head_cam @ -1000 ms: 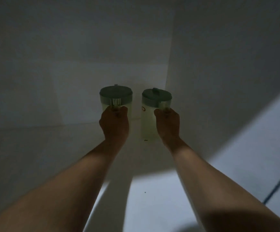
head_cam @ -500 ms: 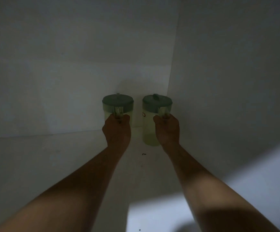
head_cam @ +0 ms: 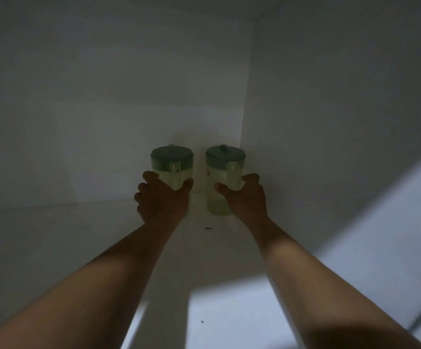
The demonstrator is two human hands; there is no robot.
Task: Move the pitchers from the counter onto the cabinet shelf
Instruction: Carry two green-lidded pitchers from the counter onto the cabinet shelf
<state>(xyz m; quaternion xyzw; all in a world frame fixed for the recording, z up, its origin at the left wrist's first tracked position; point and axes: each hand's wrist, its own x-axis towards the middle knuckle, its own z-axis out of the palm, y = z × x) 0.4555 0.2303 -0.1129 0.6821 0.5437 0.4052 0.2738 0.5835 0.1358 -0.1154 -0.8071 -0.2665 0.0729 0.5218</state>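
Note:
Two pale translucent pitchers with green lids stand upright side by side on the white cabinet shelf, deep in the back right corner. The left pitcher is partly covered by my left hand, whose fingers are spread just in front of it. The right pitcher stands close to the side wall. My right hand is spread in front of its right side. Neither hand grips a handle; whether the fingertips still touch the pitchers is unclear in the dim light.
The cabinet's back wall and right side wall close in the corner. A small dark speck lies on the shelf in front of the pitchers. The shelf front is lit brighter.
Both hands have let go of the pitcher handles and spread their fingers, dropping slightly lower. The pitchers now stand on the shelf, further back towards the corner than a second ago.

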